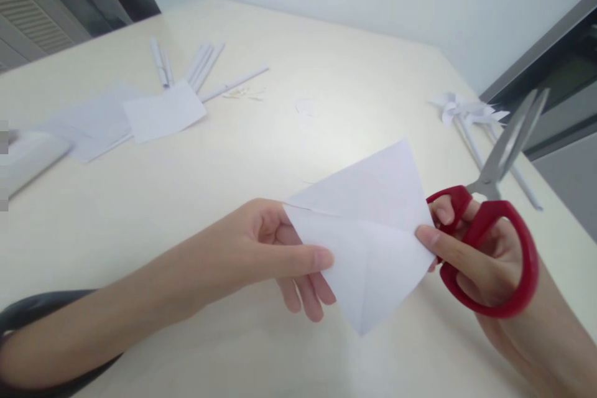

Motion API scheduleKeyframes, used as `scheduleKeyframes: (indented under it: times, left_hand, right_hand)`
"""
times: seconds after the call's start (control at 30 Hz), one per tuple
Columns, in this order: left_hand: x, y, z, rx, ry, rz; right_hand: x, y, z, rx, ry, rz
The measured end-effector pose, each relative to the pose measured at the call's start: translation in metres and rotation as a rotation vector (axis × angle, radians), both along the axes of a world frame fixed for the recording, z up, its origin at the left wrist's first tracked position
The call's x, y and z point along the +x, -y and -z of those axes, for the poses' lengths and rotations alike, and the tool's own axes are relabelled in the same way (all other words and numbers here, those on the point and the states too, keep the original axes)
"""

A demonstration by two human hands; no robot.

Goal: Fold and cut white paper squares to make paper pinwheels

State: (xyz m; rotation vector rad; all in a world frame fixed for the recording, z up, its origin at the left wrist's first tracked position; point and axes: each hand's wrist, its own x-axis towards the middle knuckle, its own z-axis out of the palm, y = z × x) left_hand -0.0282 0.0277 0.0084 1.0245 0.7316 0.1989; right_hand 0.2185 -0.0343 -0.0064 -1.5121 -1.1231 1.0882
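Note:
A folded square of white paper (368,224) with crease lines is held just above the cream table (196,199). My left hand (280,255) pinches its left edge between thumb and fingers. My right hand (485,261) grips red-handled scissors (494,217), fingers through the loops, and its index finger touches the paper's right corner. The steel blades point up and to the right, nearly closed, away from the paper.
Several rolled paper sticks (200,65) and flat white sheets (163,112) lie at the far left. A white paper pinwheel (459,109) on a stick rests near the table's right edge. Small paper scraps (242,93) lie at the back. A wall stands behind.

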Motion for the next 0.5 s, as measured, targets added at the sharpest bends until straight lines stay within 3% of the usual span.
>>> scheduleKeyframes:
  times: [0.23, 0.37, 0.5]
  left_hand:
    - [0.0, 0.008, 0.01, 0.029, -0.031, 0.085]
    - [0.0, 0.009, 0.012, 0.129, -0.058, 0.007]
    - [0.001, 0.007, 0.002, 0.231, -0.121, -0.103]
  right_hand:
    - [-0.007, -0.003, 0.005, -0.019, -0.096, -0.059]
    - [-0.008, -0.001, -0.002, -0.014, -0.119, -0.057]
    - [-0.007, 0.007, -0.016, 0.032, -0.24, -0.049]
